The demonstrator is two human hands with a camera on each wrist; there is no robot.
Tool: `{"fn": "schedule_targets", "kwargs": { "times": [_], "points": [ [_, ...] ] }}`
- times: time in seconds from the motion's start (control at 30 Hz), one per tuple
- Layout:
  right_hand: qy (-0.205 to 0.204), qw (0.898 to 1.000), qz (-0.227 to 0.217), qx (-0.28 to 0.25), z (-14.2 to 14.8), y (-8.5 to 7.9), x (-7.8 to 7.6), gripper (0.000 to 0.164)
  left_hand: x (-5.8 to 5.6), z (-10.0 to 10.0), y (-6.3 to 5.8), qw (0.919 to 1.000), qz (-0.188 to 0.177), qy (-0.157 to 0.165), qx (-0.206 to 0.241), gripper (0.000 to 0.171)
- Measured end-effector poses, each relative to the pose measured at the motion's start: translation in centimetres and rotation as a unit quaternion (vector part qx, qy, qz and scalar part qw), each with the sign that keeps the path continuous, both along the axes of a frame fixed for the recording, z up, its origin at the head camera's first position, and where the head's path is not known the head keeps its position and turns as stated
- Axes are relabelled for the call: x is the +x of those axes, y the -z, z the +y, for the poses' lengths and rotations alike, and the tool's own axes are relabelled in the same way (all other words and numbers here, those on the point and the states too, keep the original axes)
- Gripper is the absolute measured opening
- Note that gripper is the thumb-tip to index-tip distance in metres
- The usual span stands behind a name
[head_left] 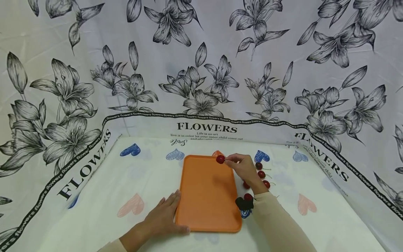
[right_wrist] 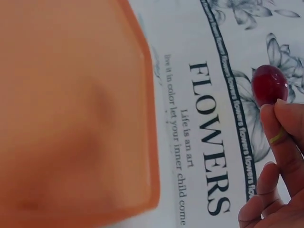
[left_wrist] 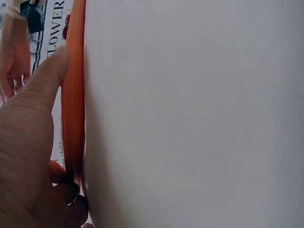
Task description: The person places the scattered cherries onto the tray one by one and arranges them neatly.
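In the head view, an orange rectangular tray (head_left: 207, 196) lies on the white cloth. My left hand (head_left: 163, 215) rests at its near left corner, fingers straight along the left edge and thumb at the front edge. The left wrist view shows the thumb against the tray's orange rim (left_wrist: 73, 95). Over the far right part of the tray, my right hand (head_left: 244, 168) pinches a dark red cherry (head_left: 220, 159) by its stem, between thumb and forefinger. In the right wrist view the glossy cherry (right_wrist: 269, 85) points away from the fingertips, and a bit of green stem shows.
Several more cherries (head_left: 261, 174) with stems lie right of the tray, partly behind the right forearm. A dark, irregular patch (head_left: 244, 203) with another cherry (head_left: 248, 197) is beside the tray's right edge. A flower-printed curtain (head_left: 201, 87) stands behind the heart-patterned cloth (head_left: 151, 175).
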State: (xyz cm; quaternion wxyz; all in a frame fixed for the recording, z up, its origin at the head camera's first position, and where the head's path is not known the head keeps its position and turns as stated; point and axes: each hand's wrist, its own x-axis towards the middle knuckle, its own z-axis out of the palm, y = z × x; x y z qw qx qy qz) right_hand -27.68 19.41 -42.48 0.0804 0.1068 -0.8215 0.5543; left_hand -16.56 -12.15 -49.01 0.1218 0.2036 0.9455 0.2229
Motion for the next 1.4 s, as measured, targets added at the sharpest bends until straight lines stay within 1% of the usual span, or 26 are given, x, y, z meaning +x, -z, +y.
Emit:
{"fn": "schedule_targets", "kwargs": {
  "times": [0.17, 0.27, 0.4, 0.57, 0.7, 0.8, 0.87, 0.93, 1.0, 1.1, 1.2, 1.27, 1.4],
  "points": [
    [-0.019, 0.999, -0.008, -0.026, -1.6, 0.9, -1.2, 0.009, 0.1, 0.1, 0.2, 1.0, -0.002, -0.006, -0.003, 0.13],
    [-0.025, 0.999, -0.007, -0.027, -2.4, 1.5, -1.8, 0.009, 0.1, 0.1, 0.2, 0.9999, -0.005, -0.008, -0.007, 0.13],
    [-0.027, 0.999, 0.004, -0.023, -3.4, 2.0, -2.5, 0.008, 0.0, 0.2, 0.2, 0.9999, -0.005, -0.008, -0.009, 0.131],
    [-0.029, 1.0, 0.011, 0.002, -4.9, 2.5, -3.6, 0.005, -0.1, 0.2, 0.3, 0.9999, -0.008, -0.01, -0.006, 0.131],
    [-0.022, 0.999, -0.006, 0.041, -5.8, 3.2, -4.6, 0.006, 0.0, 0.2, 0.4, 0.9998, -0.015, -0.014, -0.007, 0.131],
    [-0.004, 0.997, -0.028, 0.07, -6.3, 3.6, -5.0, 0.007, 0.0, 0.3, 0.3, 0.9996, -0.02, -0.015, -0.009, 0.131],
    [0.004, 0.996, -0.029, 0.079, -6.6, 3.9, -5.3, 0.007, 0.0, 0.4, 0.2, 0.9997, -0.02, -0.014, -0.009, 0.13],
    [0.004, 0.996, -0.028, 0.084, -6.8, 4.1, -5.6, 0.006, 0.0, 0.4, 0.1, 0.9997, -0.021, -0.014, -0.008, 0.13],
    [-0.008, 0.996, -0.025, 0.089, -7.1, 4.4, -6.1, 0.005, 0.0, 0.4, 0.0, 0.9994, -0.025, -0.022, -0.012, 0.131],
    [-0.023, 0.994, -0.038, 0.098, -7.6, 4.9, -6.7, 0.004, 0.0, 0.2, -0.2, 0.9985, -0.039, -0.035, -0.019, 0.134],
    [-0.018, 0.992, -0.049, 0.113, -8.0, 5.2, -7.1, 0.005, -0.1, 0.3, -0.2, 0.9974, -0.052, -0.043, -0.025, 0.136],
    [-0.01, 0.991, -0.053, 0.119, -8.2, 5.3, -7.1, 0.005, -0.1, 0.5, -0.2, 0.9972, -0.058, -0.041, -0.024, 0.136],
    [-0.01, 0.99, -0.06, 0.13, -8.5, 5.7, -7.3, 0.006, -0.2, 0.7, 0.0, 0.9965, -0.069, -0.043, -0.019, 0.135]
  ]
}}
